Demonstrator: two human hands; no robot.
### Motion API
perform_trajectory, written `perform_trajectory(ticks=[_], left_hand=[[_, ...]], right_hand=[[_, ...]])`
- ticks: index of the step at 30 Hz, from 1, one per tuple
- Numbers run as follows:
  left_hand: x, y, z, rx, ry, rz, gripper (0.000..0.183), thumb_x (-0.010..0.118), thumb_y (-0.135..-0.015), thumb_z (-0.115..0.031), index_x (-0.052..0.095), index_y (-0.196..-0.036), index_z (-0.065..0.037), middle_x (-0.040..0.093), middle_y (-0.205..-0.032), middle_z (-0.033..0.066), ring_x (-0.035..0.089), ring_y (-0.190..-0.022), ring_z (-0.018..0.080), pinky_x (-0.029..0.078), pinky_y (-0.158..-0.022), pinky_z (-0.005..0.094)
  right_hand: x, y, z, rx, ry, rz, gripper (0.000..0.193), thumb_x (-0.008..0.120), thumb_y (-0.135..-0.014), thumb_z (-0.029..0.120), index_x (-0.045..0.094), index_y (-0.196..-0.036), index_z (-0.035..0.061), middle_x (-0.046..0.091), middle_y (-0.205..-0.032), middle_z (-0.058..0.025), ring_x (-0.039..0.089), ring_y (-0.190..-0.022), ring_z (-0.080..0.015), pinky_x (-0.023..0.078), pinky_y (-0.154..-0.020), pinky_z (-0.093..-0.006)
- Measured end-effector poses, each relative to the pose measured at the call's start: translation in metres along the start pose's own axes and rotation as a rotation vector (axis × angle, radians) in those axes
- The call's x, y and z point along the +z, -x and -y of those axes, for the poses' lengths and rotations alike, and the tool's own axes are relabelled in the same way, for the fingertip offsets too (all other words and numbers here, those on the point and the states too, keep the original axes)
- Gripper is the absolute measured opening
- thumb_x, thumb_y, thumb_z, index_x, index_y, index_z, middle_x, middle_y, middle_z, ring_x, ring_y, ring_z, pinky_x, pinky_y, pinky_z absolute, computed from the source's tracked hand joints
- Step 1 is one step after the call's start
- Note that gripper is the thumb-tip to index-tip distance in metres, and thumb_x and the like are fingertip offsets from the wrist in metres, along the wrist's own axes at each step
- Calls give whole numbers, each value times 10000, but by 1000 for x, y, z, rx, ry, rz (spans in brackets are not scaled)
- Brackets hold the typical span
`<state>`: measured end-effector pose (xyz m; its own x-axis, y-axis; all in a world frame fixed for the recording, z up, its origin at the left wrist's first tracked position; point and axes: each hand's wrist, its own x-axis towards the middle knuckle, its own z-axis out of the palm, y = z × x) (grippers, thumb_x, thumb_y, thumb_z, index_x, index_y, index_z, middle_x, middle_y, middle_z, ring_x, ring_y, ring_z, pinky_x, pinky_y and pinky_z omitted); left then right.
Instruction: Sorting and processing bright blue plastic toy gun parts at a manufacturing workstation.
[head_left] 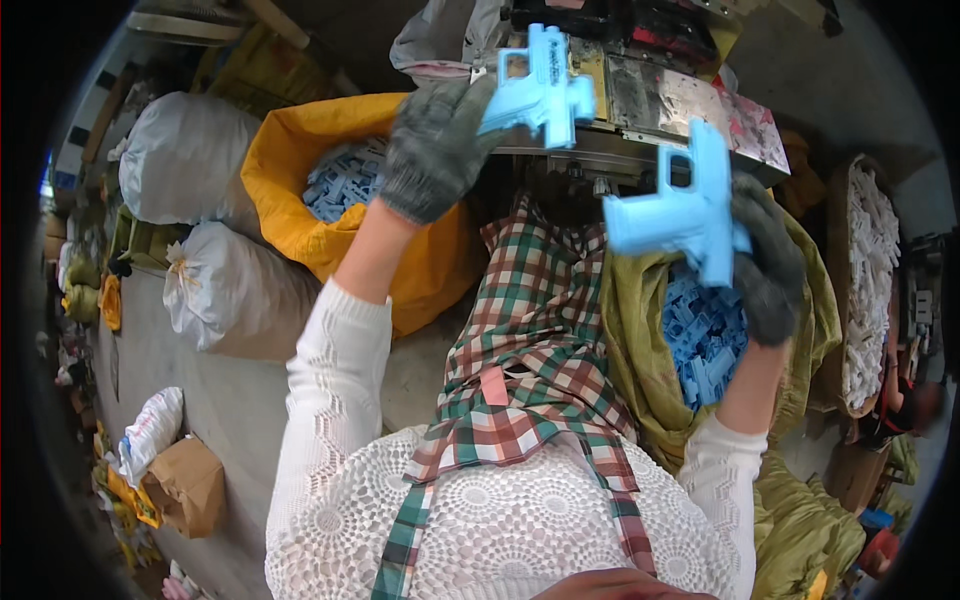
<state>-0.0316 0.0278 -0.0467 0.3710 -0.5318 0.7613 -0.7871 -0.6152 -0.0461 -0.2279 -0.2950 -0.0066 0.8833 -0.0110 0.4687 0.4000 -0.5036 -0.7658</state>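
Note:
In my gloved left hand [435,150] is a light blue plastic toy pistol [552,90], gripped by its handle end and raised in front of the metal bench. The fingers of that hand are closed round the handle. My right hand [770,265], also in a dark grey glove, holds a second light blue toy pistol [708,210] along its long side, with the handle pointing left. Its fingertips are partly hidden behind the toy. Below the left hand, a yellow sack [300,135] contains pale blue plastic parts [342,180]. Beneath the right, an olive sack [640,330] contains bluer ones [700,335].
A machine bench with a worn metal top [690,105] stands ahead. Stuffed white sacks [190,155] stand at the left, with a cardboard box [188,485] on the floor nearer me. At the right is a long container of white pieces [870,280]. Another person [905,405] is at the far right.

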Motion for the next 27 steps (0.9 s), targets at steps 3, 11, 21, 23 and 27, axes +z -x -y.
perform_trajectory(ticks=[3,11,21,23,27], left_hand=[[-19,53,14,-150,-198,32,546,739,-784,-271,556,-1238,-31,615,-1087,167,582,-1014,330,450,-902,433],[-77,143,79,-591,-591,477,737,714,-780,-365,429,-1367,-22,504,-1282,265,460,-1203,418,340,-1042,489],[-52,140,26,-532,203,869,594,642,-872,-321,444,-1379,-82,562,-1266,201,524,-1188,336,412,-1000,408],[-49,134,14,-496,316,1109,598,627,-886,-341,431,-1396,-98,540,-1315,183,496,-1231,330,394,-1027,407],[-38,128,-5,-526,300,1366,618,568,-916,-410,397,-1420,-96,492,-1380,177,437,-1299,319,358,-1070,388]], right_hand=[[38,-56,-5,-29,-72,19,498,664,-725,17,629,-1217,88,547,-1332,-96,536,-1222,-239,480,-995,-362],[99,-165,-62,-336,255,202,397,681,-790,113,653,-1185,144,540,-1330,-104,511,-1225,-266,432,-1028,-363],[-3,-67,-34,-163,334,217,294,678,-855,99,662,-1146,63,672,-1145,-92,640,-1028,-204,517,-881,-295],[-39,-30,-56,201,33,276,248,681,-846,100,687,-1093,73,690,-1098,-71,652,-976,-199,516,-863,-287],[-53,41,-134,417,1051,787,328,695,-804,204,656,-1119,125,673,-1075,-64,629,-1002,-260,495,-898,-369]])
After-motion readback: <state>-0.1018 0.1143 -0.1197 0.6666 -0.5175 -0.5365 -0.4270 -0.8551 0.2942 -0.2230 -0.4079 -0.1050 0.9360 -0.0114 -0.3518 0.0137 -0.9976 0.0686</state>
